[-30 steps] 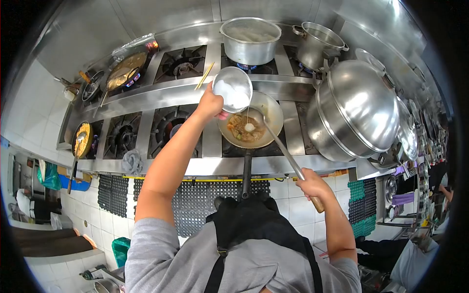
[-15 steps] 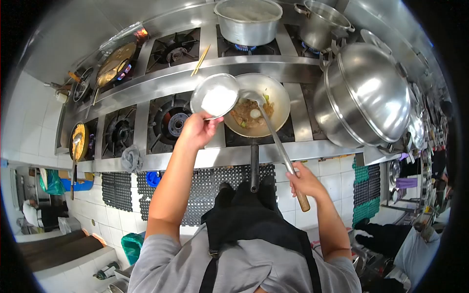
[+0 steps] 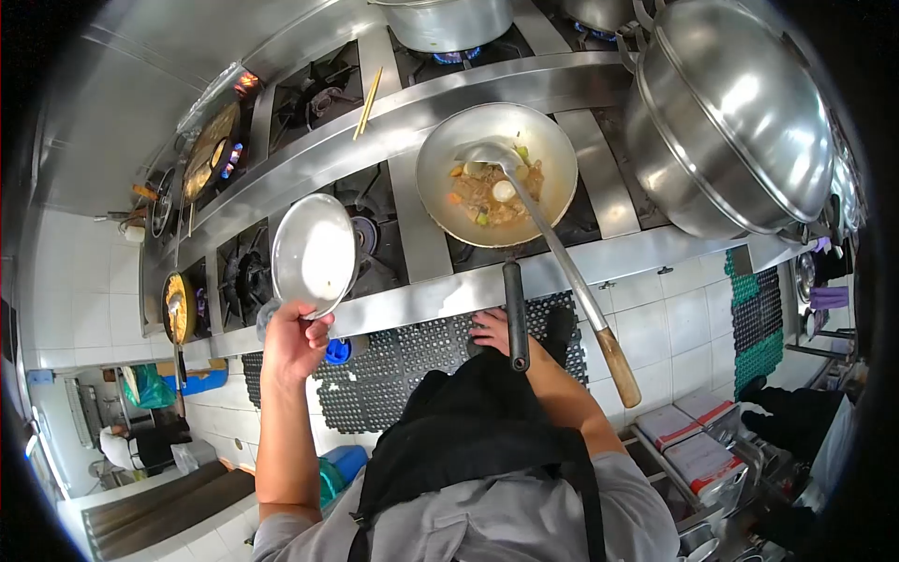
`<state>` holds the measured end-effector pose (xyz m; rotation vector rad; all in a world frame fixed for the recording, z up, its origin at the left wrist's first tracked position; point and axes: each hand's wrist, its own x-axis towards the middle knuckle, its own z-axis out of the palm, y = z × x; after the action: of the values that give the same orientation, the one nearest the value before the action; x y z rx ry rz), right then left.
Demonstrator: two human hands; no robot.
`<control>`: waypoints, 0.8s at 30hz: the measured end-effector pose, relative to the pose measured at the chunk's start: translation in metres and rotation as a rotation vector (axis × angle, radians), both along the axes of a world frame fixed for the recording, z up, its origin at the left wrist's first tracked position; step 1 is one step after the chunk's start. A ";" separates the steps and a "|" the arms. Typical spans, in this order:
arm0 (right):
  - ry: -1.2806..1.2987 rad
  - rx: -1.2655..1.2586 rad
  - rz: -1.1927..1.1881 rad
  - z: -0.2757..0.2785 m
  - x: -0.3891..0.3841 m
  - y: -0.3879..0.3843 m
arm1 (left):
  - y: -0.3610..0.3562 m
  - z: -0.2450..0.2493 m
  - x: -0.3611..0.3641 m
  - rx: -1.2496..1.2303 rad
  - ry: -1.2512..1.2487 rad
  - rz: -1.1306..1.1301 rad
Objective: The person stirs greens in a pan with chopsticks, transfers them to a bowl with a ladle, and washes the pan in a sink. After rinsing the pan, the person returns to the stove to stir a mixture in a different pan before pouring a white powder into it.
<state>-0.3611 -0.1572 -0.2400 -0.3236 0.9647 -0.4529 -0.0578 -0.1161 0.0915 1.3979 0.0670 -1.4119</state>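
My left hand (image 3: 298, 345) grips the rim of a round metal bowl (image 3: 304, 258), tilted over the stove's front edge, with a bright patch inside. My right hand (image 3: 492, 328) has its fingers spread beside the handle of the wok (image 3: 440, 211) and holds nothing. The wok sits on a front burner, its black handle (image 3: 514, 314) pointing toward me. Brown food (image 3: 485, 195) with green pieces and a round white piece lies in it. A ladle (image 3: 562, 258) rests with its head in the wok and its wooden handle over the front edge.
A large domed steel pot (image 3: 726, 112) stands on the right. At the back, a big pot (image 3: 449, 26) sits over a flame. Chopsticks (image 3: 368, 103) lie on the ledge. Pans with food (image 3: 211, 155) are at the left. A person (image 3: 140, 445) is at far left, another (image 3: 796, 417) at right.
My left hand has carried the bowl left, away from the wok. My right hand has let go of the ladle and moved left near the wok handle. The camera view has shifted.
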 end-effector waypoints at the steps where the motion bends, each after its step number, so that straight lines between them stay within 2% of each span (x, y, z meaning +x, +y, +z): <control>1: -0.186 0.011 -0.037 -0.046 0.016 -0.002 | 0.004 0.001 0.002 0.000 -0.004 -0.003; 2: -0.369 0.021 -0.071 -0.072 0.025 -0.004 | 0.008 0.002 0.004 -0.001 -0.023 0.002; 3: -0.261 -0.021 -0.032 -0.073 0.033 -0.006 | 0.012 0.002 0.006 0.000 -0.041 0.010; 4: -0.258 -0.022 -0.027 -0.057 0.040 -0.009 | 0.015 0.002 0.007 -0.002 -0.039 0.014; 6: 0.097 -0.208 0.003 -0.032 0.044 -0.011 | 0.021 0.000 0.010 0.008 -0.036 0.038; 10: 0.082 -0.134 0.000 -0.017 0.033 -0.007 | 0.023 -0.008 0.011 0.010 -0.027 0.071; 12: 0.071 -0.099 -0.002 -0.002 -0.006 0.002 | 0.020 -0.004 0.007 0.023 -0.060 0.078; 13: -0.250 -0.012 0.052 0.018 -0.045 0.000 | 0.015 -0.003 0.004 0.037 -0.103 0.079; 14: -0.212 -0.040 0.161 0.041 -0.078 0.002 | 0.011 -0.004 0.003 0.023 -0.085 0.085; 15: -0.173 -0.064 0.271 0.064 -0.110 0.007 | 0.007 -0.004 0.003 -0.032 -0.173 0.003; 16: -0.199 -0.022 0.254 0.088 -0.150 0.010 | 0.004 -0.004 0.002 -0.086 -0.263 -0.077; 17: -0.226 0.020 0.237 0.113 -0.188 0.009 | -0.001 -0.004 0.002 -0.096 -0.249 -0.065; 18: -0.183 -0.119 0.233 0.136 -0.219 0.006 | -0.008 -0.006 0.000 -0.116 -0.272 -0.101; 20: -0.256 -0.105 0.069 0.181 -0.237 -0.010 | -0.024 -0.006 -0.006 -0.152 -0.326 -0.183; 22: 0.161 -0.425 0.275 0.260 -0.196 -0.029 | -0.048 -0.001 -0.015 -0.154 -0.326 -0.238; 23: 0.165 -0.431 0.274 0.275 -0.173 -0.033 | -0.060 0.000 -0.020 -0.164 -0.353 -0.263; 24: 0.613 -0.720 0.512 0.287 -0.152 -0.036 | -0.072 0.001 -0.025 -0.177 -0.379 -0.285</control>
<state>-0.5136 -0.1928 0.0468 -1.3874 1.2314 -0.2081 -0.0832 -0.1883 0.0921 1.5432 -0.5079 -1.3177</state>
